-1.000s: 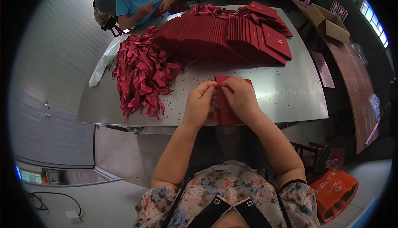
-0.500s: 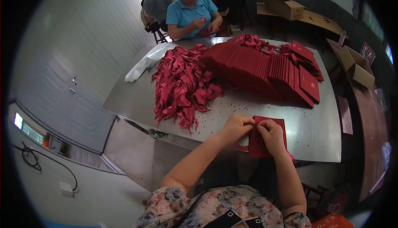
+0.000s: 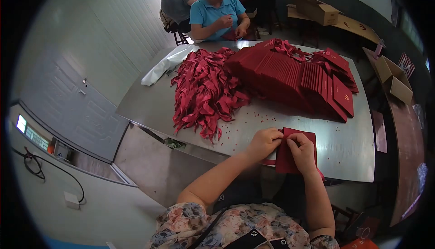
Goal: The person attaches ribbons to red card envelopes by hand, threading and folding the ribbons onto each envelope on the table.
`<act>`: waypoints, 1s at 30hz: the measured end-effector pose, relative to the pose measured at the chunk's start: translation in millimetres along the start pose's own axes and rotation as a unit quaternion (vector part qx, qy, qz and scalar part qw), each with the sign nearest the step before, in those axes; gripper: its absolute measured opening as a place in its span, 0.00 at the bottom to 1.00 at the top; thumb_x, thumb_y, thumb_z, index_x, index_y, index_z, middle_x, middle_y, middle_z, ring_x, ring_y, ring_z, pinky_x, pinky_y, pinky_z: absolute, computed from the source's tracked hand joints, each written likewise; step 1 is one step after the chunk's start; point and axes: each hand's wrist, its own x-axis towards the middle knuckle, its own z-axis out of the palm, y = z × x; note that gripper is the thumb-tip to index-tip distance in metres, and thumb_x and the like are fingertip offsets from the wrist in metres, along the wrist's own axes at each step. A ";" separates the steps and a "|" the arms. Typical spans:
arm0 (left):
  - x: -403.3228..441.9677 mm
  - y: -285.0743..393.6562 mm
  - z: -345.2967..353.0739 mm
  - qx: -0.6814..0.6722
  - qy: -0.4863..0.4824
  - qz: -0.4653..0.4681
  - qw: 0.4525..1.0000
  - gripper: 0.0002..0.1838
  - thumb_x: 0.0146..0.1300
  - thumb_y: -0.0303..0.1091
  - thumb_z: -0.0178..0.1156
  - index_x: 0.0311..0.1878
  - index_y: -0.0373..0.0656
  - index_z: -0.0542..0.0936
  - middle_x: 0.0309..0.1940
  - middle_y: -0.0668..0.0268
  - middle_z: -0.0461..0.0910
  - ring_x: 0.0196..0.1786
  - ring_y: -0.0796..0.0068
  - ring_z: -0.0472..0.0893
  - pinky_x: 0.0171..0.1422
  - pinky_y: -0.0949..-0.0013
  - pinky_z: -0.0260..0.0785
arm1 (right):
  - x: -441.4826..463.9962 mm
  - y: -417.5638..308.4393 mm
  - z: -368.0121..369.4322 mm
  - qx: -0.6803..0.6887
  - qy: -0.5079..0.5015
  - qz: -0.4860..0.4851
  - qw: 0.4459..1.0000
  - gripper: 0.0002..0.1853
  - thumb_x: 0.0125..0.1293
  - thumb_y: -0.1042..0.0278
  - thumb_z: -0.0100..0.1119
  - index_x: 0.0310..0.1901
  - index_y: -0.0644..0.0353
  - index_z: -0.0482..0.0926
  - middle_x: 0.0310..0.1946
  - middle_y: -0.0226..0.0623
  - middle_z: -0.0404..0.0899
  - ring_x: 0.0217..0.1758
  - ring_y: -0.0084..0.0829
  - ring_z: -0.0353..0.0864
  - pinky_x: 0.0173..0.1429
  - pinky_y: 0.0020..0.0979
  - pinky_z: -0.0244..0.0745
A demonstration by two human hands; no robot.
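Note:
A dark red card piece (image 3: 285, 160) lies at the near edge of the metal table, with red ribbon hanging out on both its sides. My left hand (image 3: 265, 143) is closed at its upper left edge, fingertips pinched together; the ribbon end there is mostly hidden. My right hand (image 3: 301, 150) rests over the card with thumb and forefinger pinched on its face. Beyond them are a heap of loose red ribbons (image 3: 206, 88) and a long leaning row of red folders (image 3: 281, 74). Small red dots are scattered on the metal.
Across the metal table (image 3: 149, 106), a person in a blue shirt (image 3: 217, 13) handles red material. White plastic (image 3: 167, 64) lies at the left edge. Other people sit farther back. An open carton (image 3: 394, 79) stands on a side table at the right.
The view has swung left and up, so the table and hands appear lower and farther right. Both hands remain at the card; my left fingers have shifted slightly at its upper left edge.

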 end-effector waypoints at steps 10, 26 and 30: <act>3.7 -1.6 -14.8 0.072 -0.040 0.060 0.995 0.03 0.60 0.26 0.59 0.36 0.38 0.77 0.34 0.52 0.77 0.40 0.45 0.78 0.42 0.53 0.70 | -9.8 -17.2 7.1 -0.326 0.071 -0.187 0.924 0.19 0.50 0.62 0.74 0.42 0.61 0.82 0.36 0.39 0.79 0.41 0.44 0.78 0.46 0.43 0.74; 3.5 -2.5 -10.5 0.042 -0.069 -0.012 0.997 0.05 0.59 0.26 0.61 0.38 0.37 0.80 0.34 0.54 0.79 0.39 0.50 0.80 0.42 0.57 0.72 | -5.2 -6.0 2.1 -0.350 0.004 -0.083 0.933 0.19 0.55 0.59 0.72 0.45 0.60 0.84 0.40 0.41 0.79 0.46 0.44 0.79 0.52 0.43 0.73; 9.4 0.3 -14.0 0.061 -0.102 -0.014 0.993 0.04 0.60 0.26 0.60 0.36 0.36 0.78 0.34 0.53 0.78 0.39 0.48 0.80 0.41 0.56 0.71 | -5.7 -7.4 1.7 -0.355 -0.006 -0.075 0.932 0.20 0.56 0.57 0.72 0.45 0.61 0.83 0.39 0.41 0.78 0.47 0.44 0.78 0.51 0.43 0.71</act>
